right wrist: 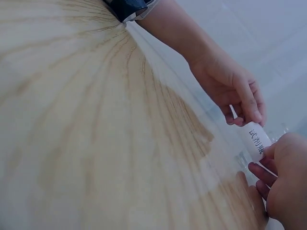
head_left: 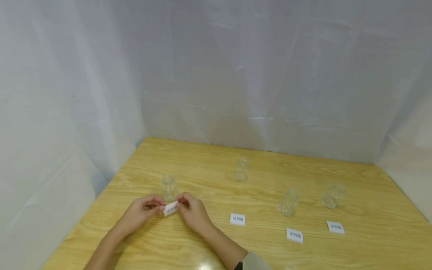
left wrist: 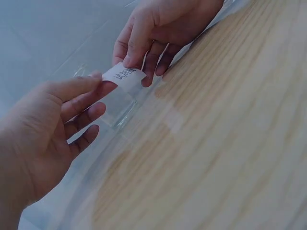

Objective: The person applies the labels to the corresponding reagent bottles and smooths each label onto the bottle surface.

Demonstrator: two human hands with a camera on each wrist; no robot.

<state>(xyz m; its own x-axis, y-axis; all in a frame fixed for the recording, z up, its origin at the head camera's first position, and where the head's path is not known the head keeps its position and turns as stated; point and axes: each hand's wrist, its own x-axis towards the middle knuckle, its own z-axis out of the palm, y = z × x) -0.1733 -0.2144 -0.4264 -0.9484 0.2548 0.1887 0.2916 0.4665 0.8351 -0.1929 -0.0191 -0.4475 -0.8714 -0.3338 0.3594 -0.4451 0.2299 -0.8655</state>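
I've got left hand and right hand each pinching one end of the label; uneven pull could crease the thin, paper-like strip. Just behind it, the jar: smooth, clear, necked; a knuckle bump could tip it. Beyond: wood-grain table, wrinkled whitish sheet.

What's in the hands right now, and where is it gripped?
A white label with dark writing: the left hand pinches its left end, the right hand its right end.
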